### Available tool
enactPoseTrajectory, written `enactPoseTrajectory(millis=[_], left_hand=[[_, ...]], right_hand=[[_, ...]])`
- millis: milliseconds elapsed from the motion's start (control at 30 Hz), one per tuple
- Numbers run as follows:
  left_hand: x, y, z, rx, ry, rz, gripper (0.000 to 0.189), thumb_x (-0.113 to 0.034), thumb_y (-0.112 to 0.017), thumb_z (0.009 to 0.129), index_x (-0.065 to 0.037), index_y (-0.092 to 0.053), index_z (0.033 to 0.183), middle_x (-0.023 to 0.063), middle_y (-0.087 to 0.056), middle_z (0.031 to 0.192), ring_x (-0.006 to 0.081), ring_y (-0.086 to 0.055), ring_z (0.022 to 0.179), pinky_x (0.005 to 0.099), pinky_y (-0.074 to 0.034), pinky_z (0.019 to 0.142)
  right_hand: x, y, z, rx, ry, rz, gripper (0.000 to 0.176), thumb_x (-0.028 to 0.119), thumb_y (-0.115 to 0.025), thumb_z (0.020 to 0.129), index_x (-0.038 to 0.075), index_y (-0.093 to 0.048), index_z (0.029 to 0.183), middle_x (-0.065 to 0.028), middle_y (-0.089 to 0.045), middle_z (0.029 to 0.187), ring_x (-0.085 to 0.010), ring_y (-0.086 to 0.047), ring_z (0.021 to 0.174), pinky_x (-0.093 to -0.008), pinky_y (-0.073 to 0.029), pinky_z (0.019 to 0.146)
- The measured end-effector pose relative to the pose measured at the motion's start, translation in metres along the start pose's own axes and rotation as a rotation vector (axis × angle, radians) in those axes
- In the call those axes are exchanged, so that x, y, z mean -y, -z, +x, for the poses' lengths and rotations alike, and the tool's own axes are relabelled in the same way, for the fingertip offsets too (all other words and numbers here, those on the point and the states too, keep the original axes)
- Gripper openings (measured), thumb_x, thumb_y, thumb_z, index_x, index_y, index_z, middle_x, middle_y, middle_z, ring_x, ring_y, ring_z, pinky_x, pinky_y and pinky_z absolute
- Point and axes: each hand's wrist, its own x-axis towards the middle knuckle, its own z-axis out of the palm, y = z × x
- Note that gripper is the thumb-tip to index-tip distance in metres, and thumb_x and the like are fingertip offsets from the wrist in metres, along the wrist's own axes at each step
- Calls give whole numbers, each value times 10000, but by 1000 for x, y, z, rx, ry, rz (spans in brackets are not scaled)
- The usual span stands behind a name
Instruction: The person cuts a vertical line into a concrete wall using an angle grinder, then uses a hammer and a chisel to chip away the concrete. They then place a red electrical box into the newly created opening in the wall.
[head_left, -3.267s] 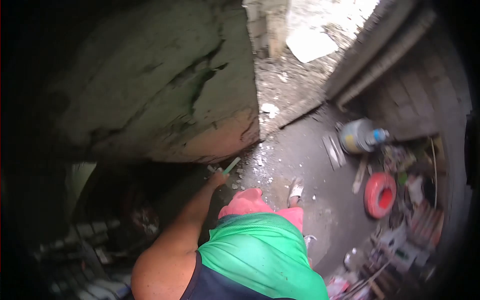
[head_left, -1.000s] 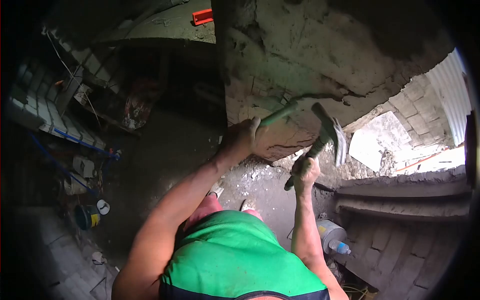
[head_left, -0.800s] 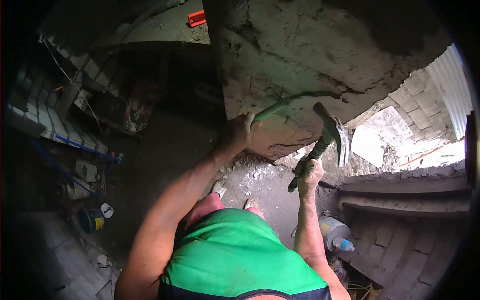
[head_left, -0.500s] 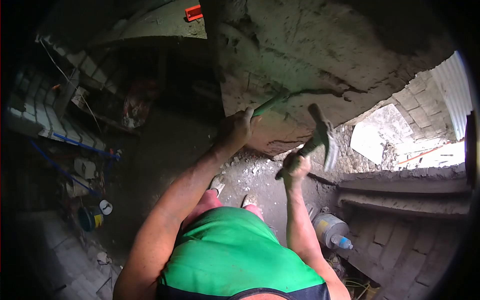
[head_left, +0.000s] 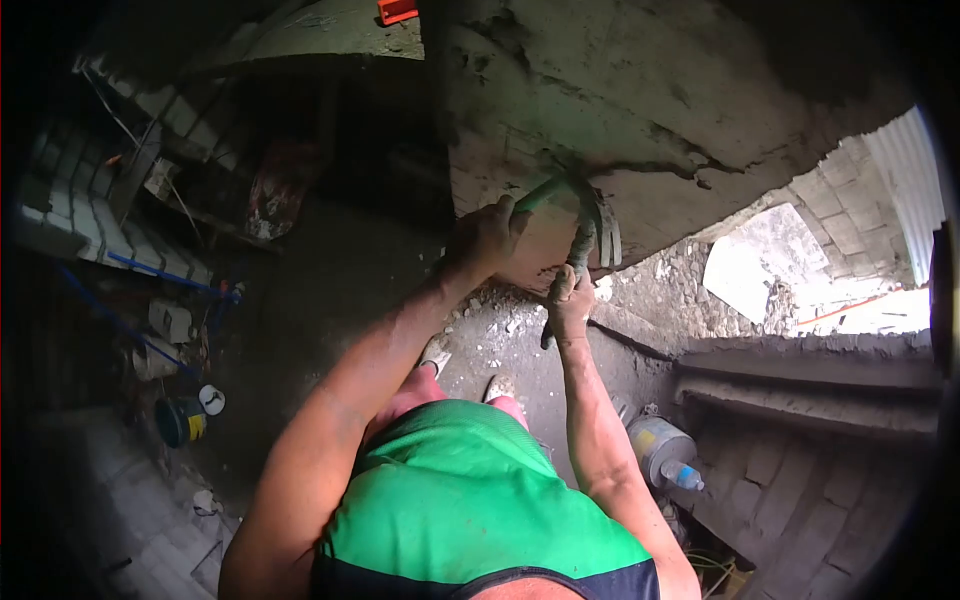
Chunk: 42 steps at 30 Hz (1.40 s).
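My left hand (head_left: 488, 232) is wrapped round a green rod-like tool (head_left: 537, 196), probably a chisel, which slants up to the cracked concrete face (head_left: 640, 130). Its far end lies by the crack, hard to make out in the shade. In my right hand (head_left: 570, 298) is a hammer (head_left: 585, 235), gripped by its handle. The hammer's head is up beside the far end of the green tool; whether they touch is unclear.
Rubble (head_left: 505, 325) lies on the ground around my feet. At the lower right stand a bucket (head_left: 655, 445) and a plastic bottle (head_left: 683, 475). A dark bucket (head_left: 178, 422) and a blue pipe (head_left: 165, 283) are on the left; an orange object (head_left: 397, 11) is at the top.
The hammer in my right hand has moved up and left, to the far end of the green tool. My left hand still holds that tool, nearly in the same place.
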Motion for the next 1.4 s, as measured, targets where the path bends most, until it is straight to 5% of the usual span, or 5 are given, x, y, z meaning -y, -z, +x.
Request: enactPoseTrajectory(millis=[400, 833, 1000, 1100, 1400], left_hand=[[30, -3, -18, -78, -182, -109, 282, -308, -634, 961, -48, -571, 871, 182, -583, 628, 364, -594, 537, 466, -444, 487], [33, 25, -5, -83, 54, -162, 405, -434, -557, 990, -48, -554, 866, 182, -633, 639, 372, -656, 592, 466, -498, 507], [44, 10, -6, -202, 3, -193, 396, -423, -588, 984, -39, -606, 890, 189, -596, 596, 344, -603, 507, 434, -452, 464], [38, 19, -3, -78, 87, -245, 414, -444, -549, 994, -45, -572, 887, 182, -627, 628, 376, -655, 588, 475, -498, 510], [36, 24, -1, -57, 94, -211, 444, -463, -526, 999, -37, -602, 899, 198, -653, 681, 385, -660, 614, 477, -509, 539]], right_hand=[[61, 105, -48, 202, -348, 225, 488, 557, -501, 1000, 92, -521, 854, 37, -457, 601, -64, -428, 461, -233, -348, 413], [123, 98, 7, 201, -22, 174, 529, 572, -469, 1005, 62, -541, 883, 12, -482, 623, -70, -455, 504, -231, -371, 447], [124, 65, 46, 56, 773, -289, 437, 416, -647, 965, -19, -621, 971, -105, -670, 734, -174, -575, 599, -338, -502, 582], [116, 56, 68, 280, 288, -418, 350, 315, -724, 919, -21, -625, 922, -178, -659, 730, -189, -595, 609, -325, -486, 587], [177, 70, 53, 196, 485, -13, 463, 429, -660, 934, -33, -632, 953, -167, -639, 721, -235, -664, 637, -335, -501, 594]])
